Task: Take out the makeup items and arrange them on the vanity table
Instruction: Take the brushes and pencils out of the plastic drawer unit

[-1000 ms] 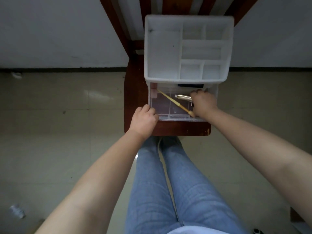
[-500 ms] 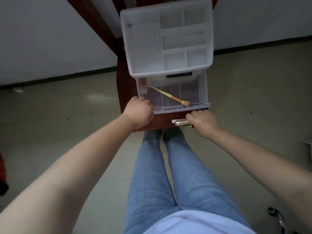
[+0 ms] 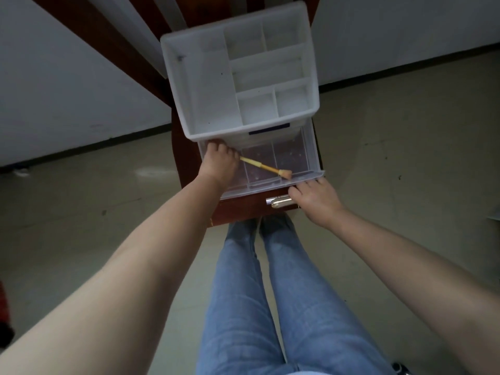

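Note:
A white compartment organizer point(image 3: 205, 85) stands on a dark red wooden surface point(image 3: 238, 211), with its clear drawer point(image 3: 313, 155) pulled out toward me. A yellow-handled makeup brush point(image 3: 266, 167) lies diagonally in the drawer, bristles at the front right. My left hand point(image 3: 217, 163) reaches into the drawer's left part and covers the brush's handle end; its fingertips are hidden under the organizer's rim. A shiny metallic tube point(image 3: 278, 203) lies on the wood in front of the drawer. My right hand point(image 3: 315, 203) rests beside the tube's right end, fingers loose against the drawer front.
The organizer's top compartments hold nothing. Dark wooden slats point(image 3: 108, 39) rise behind it against a white wall. My legs in blue jeans point(image 3: 270, 293) are below the wood's front edge, over a pale tiled floor point(image 3: 405, 147).
My right hand brought the metallic tube out of the drawer and down onto the wood in front. My left hand moved from the drawer's front corner into the drawer, over the brush handle.

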Demonstrator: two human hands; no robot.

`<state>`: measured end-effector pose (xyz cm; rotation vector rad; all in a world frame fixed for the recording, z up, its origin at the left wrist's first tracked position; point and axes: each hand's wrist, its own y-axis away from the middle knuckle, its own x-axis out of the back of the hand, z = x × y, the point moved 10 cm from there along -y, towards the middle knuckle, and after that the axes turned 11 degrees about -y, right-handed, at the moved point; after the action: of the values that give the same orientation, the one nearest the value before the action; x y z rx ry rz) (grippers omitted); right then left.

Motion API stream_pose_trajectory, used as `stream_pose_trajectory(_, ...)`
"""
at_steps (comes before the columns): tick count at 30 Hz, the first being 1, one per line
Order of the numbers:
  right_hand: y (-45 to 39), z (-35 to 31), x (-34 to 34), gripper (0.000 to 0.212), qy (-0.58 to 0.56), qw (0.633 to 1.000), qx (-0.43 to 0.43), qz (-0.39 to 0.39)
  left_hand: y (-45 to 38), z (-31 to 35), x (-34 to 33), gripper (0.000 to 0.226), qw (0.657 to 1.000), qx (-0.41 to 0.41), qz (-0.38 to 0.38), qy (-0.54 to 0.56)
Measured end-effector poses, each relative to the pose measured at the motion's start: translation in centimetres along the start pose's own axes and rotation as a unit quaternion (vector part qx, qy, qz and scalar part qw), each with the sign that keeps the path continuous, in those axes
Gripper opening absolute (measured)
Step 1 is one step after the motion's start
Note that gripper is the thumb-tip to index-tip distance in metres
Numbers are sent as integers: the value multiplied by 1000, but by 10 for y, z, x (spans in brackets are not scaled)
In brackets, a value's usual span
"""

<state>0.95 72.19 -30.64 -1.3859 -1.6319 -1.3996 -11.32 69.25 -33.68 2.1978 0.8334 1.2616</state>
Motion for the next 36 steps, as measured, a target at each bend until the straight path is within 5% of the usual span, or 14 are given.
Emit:
stream_pose_trajectory(7,2,-1,8,39,-17,999,6,38,-6,-10,-7,42,991,30,-67,109)
stream_pose_trajectory(25,2,2,7,43,-70,996,-59,24,16,21,3,33,984,-165,3,-75)
stream_pose_trajectory(36,0,-7,2,39,-48,998,-29,39,15,21,26,35,979,-91,109,147)
